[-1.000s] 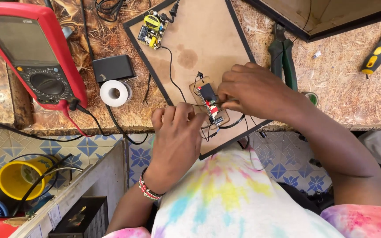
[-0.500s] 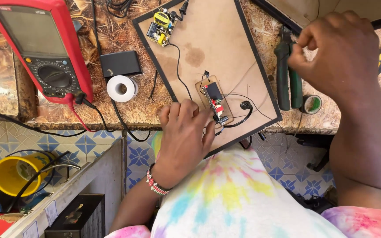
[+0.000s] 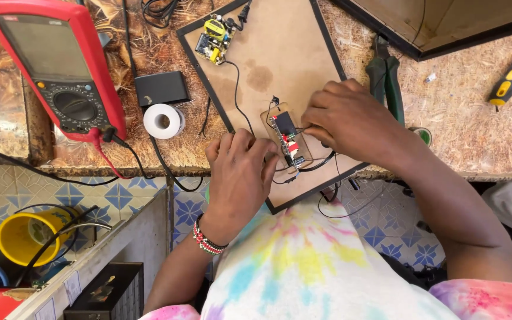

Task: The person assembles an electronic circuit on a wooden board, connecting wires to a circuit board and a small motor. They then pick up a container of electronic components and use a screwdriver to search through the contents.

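On the brown board [image 3: 280,53], a small circuit board [image 3: 288,137] lies lengthwise — left hand [image 3: 241,172] steadies its near end, right hand [image 3: 348,118] pinches a thin wire at its right edge.

A small circuit board [image 3: 287,137] with red and black parts lies flat on a tan, black-framed panel [image 3: 280,53], near the panel's lower edge and set at a slant. Thin black wires [image 3: 318,166] loop from the board's lower end, and one long wire runs up the panel to a second, yellow-coiled board [image 3: 214,37] at the top corner.
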